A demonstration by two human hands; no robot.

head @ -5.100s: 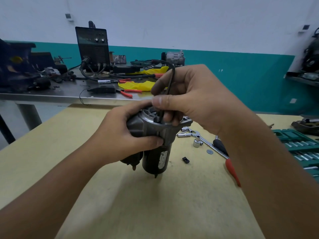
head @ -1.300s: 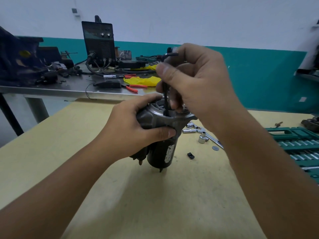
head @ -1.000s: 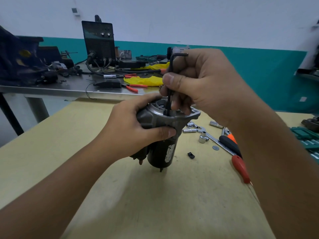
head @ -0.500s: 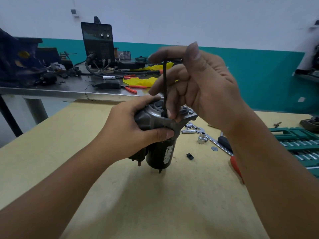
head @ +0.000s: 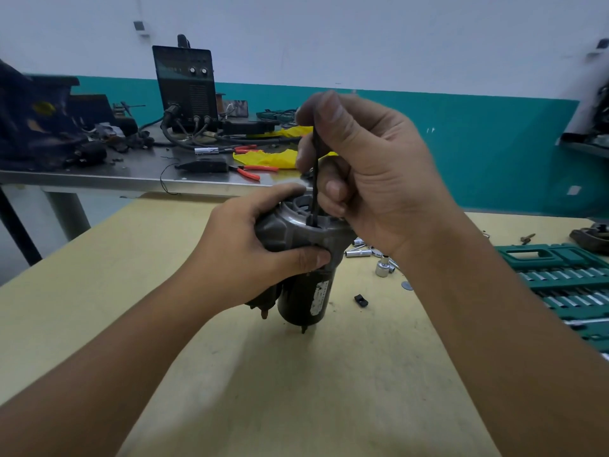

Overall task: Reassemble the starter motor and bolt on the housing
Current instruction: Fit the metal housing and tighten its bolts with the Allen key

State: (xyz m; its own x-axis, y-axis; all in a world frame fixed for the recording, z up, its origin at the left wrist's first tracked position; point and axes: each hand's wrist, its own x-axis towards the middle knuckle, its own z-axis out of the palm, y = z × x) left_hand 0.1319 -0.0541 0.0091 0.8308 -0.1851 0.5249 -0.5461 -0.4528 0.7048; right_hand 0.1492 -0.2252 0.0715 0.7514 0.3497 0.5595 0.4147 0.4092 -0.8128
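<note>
The starter motor (head: 301,275) is held upright just above the yellow worktop (head: 296,374), clasped round its grey housing (head: 290,230) by the left hand (head: 250,262). A black hex key (head: 315,173) is pinched in the right hand (head: 372,173), its tip seated in the housing top. The unit is judged heavy, rigid and smooth; the flanged housing is the surest hold. A pale label (head: 319,296) is seen on the body; its writing cannot be read. Beyond, loose sockets (head: 382,269) and a green socket case (head: 566,285) are noted.
</note>
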